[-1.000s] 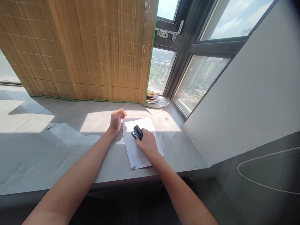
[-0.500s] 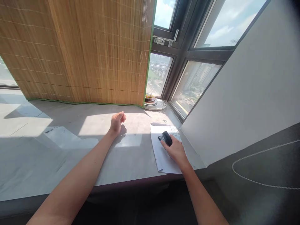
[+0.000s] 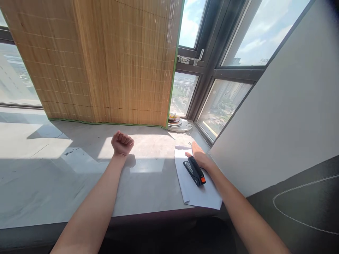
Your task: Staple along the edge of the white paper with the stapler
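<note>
A black stapler with an orange end [image 3: 195,171] lies on white sheets of paper [image 3: 186,192] at the right part of the grey ledge. Beside it, over the paper's upper right edge, my right hand [image 3: 199,155] has its fingers stretched out and is off the stapler's body. Small staple strips [image 3: 190,143] lie near those fingertips, partly hidden by them. My left hand [image 3: 122,143] is closed in a fist above the ledge, palm side up, left of the paper; nothing shows in it.
The grey marbled ledge [image 3: 148,197] ends at a dark front edge. A bamboo blind [image 3: 113,63] hangs at the back. Stacked plates [image 3: 178,124] stand in the window corner. A white wall [image 3: 286,106] slants along the right, with a white cord [image 3: 299,222] below it.
My right hand has let go of the stapler and opened, moving to its upper right. My left fist has turned palm up and shifted left. The view has tilted slightly.
</note>
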Motion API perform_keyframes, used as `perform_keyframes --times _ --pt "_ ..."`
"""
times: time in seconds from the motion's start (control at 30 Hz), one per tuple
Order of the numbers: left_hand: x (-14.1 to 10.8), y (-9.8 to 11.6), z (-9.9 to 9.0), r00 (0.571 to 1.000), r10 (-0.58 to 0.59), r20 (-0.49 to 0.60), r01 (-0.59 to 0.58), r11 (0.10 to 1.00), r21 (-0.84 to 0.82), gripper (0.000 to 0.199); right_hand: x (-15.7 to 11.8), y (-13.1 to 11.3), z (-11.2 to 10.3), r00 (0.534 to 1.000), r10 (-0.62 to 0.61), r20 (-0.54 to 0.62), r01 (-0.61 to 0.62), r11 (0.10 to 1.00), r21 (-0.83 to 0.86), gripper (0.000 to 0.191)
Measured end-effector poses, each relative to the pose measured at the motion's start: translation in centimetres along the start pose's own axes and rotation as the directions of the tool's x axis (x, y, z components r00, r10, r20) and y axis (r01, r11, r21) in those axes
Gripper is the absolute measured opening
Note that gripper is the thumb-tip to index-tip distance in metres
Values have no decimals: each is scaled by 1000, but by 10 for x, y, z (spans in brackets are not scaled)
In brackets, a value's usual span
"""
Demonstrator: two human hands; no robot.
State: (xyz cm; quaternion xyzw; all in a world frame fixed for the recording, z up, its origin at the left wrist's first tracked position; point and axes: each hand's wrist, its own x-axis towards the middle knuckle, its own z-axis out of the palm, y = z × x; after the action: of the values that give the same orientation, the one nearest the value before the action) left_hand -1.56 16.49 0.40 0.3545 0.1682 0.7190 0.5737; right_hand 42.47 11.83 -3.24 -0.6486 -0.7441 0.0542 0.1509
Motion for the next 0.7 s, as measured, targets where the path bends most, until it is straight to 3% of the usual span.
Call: perform_keyframes --times 0.1,0.2,0.3,0.53,0.6,0.7 --pt "3 2 -10 990 8 144 9 993 -121 75 10 -5 20 998 23 64 -18 997 -80 81" --pt "6 5 -18 961 52 272 15 971 -239 73 20 -31 31 997 3 82 6 993 -114 79" --pt "7 9 -25 939 153 307 -41 940 -340 69 37 -79 41 996 12 92 -4 996 -87 76" --pt "12 23 -44 889 351 294 -199 875 -441 69 74 -224 79 975 -169 141 157 984 89 83" --pt "13 26 -48 877 390 281 -228 852 -471 69 78 -254 88 970 -198 139 181 975 127 84" --pt "13 28 -49 873 405 272 -242 843 -480 69 82 -277 93 963 -216 161 192 970 149 85"
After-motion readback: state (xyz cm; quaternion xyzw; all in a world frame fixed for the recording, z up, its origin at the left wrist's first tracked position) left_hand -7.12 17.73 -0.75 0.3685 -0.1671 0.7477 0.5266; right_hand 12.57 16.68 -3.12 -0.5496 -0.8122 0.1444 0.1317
